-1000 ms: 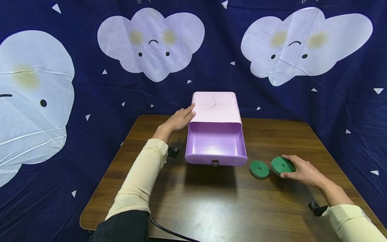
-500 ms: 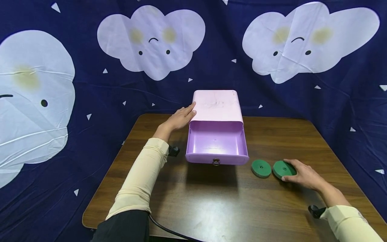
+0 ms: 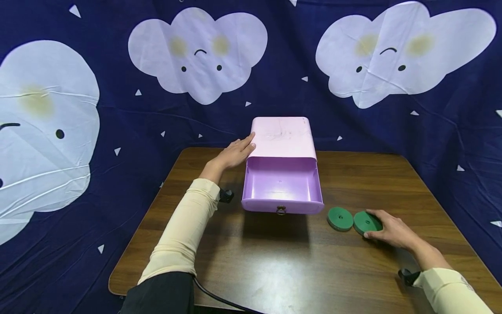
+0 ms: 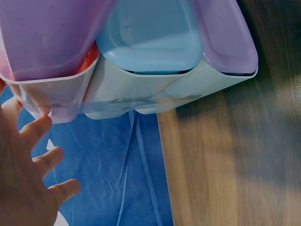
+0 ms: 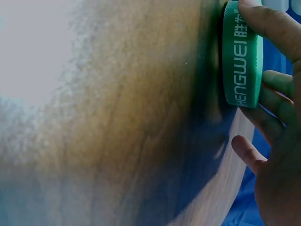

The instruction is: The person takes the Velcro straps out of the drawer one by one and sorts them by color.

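Observation:
A drawer unit with a pale pink top (image 3: 283, 137) stands on the table, its top purple drawer (image 3: 282, 185) pulled out and bare inside. My left hand (image 3: 236, 152) rests with straight fingers against the unit's left side. In the left wrist view, that hand (image 4: 28, 160) is beside the casing, near the pulled-out purple drawer (image 4: 51, 42). My right hand (image 3: 394, 227) grips a green tape roll (image 3: 367, 222) between thumb and fingers. White lettering shows on this tape roll (image 5: 242, 56) in the right wrist view. A second green tape roll (image 3: 340, 219) lies flat just left of it.
Below the pulled-out drawer are a shut blue drawer (image 4: 150, 37) and a shut purple one (image 4: 228, 37). The wooden table (image 3: 353, 270) has a dark blue cloth with clouds (image 3: 290, 100) hanging behind it. A black cable (image 3: 219, 298) runs along the front edge.
My right hand has lowered the tape roll to the table, close beside the other roll. The left hand stays on the drawer unit, and the head view has shifted slightly.

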A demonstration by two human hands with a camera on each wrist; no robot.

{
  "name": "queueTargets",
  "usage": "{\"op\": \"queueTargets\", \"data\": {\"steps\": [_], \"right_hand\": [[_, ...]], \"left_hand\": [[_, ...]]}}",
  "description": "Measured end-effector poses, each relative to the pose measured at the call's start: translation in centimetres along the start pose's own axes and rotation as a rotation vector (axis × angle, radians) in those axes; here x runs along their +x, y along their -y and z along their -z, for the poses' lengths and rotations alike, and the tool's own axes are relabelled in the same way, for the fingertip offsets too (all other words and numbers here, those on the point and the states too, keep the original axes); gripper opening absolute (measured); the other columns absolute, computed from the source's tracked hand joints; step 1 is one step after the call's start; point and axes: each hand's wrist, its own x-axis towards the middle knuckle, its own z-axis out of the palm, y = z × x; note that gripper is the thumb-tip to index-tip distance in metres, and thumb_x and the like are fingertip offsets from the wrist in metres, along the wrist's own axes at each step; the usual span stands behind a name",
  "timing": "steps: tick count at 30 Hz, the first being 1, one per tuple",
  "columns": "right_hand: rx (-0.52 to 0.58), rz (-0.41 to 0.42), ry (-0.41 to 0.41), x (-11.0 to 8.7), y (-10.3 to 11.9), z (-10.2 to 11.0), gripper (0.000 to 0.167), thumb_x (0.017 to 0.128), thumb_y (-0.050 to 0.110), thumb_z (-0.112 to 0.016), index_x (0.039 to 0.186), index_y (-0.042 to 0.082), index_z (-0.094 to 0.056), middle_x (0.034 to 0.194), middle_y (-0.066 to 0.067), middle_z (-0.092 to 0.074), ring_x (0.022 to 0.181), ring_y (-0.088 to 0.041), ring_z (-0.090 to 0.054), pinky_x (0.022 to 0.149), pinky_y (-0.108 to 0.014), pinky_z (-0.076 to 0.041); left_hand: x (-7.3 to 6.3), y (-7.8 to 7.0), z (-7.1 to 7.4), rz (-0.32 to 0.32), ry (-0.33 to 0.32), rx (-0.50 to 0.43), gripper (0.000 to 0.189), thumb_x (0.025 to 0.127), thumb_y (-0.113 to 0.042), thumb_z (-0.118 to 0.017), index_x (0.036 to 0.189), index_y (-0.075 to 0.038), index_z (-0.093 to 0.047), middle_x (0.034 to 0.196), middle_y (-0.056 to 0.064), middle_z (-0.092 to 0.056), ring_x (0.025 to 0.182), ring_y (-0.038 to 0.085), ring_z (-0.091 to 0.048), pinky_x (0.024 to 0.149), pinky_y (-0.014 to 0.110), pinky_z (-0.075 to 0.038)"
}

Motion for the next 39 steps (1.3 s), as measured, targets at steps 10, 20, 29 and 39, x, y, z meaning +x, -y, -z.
{"op": "queueTargets", "data": {"steps": [10,20,29,39], "right_hand": [[-0.029,0.028,-0.006,0.0,0.2,0.0,0.085,0.076,0.05,-0.074,0.135,-0.004,-0.043,0.128,-0.031,-0.051,0.114,-0.047,-0.05,0.082,-0.059,-0.042],[0.045,0.066,-0.133,0.2,3.5,2.6,0.071,0.083,0.043,-0.069,0.135,0.001,-0.046,0.129,-0.027,-0.051,0.112,-0.045,-0.045,0.087,-0.065,-0.031],[0.063,0.265,-0.516,0.1,10.4,3.7,0.022,0.08,0.018,-0.075,0.101,0.016,-0.068,0.094,0.002,-0.067,0.091,-0.01,-0.06,0.073,-0.025,-0.048],[0.189,0.413,-0.645,-1.1,16.4,4.4,0.026,0.074,0.0,-0.076,0.092,0.018,-0.07,0.085,0.011,-0.062,0.08,0.008,-0.054,0.07,-0.008,-0.045]], "left_hand": [[0.1,0.0,-0.1,0.002,0.003,-0.005,0.057,0.1,-0.054,-0.017,0.152,-0.034,-0.004,0.16,-0.002,-0.015,0.148,0.03,-0.008,0.121,0.046,-0.005],[0.0,0.0,-0.1,0.004,0.003,-0.013,0.057,0.1,-0.054,-0.017,0.152,-0.036,-0.004,0.16,-0.002,-0.015,0.149,0.03,-0.007,0.121,0.048,-0.005],[0.0,0.3,-0.3,-0.004,-0.006,-0.01,0.057,0.1,-0.054,-0.017,0.152,-0.034,-0.005,0.16,-0.002,-0.016,0.148,0.031,-0.009,0.121,0.047,-0.006],[0.0,0.3,-0.3,0.004,-0.012,-0.01,0.057,0.099,-0.055,-0.017,0.152,-0.036,-0.005,0.159,-0.001,-0.017,0.148,0.032,-0.009,0.12,0.049,-0.008]]}}
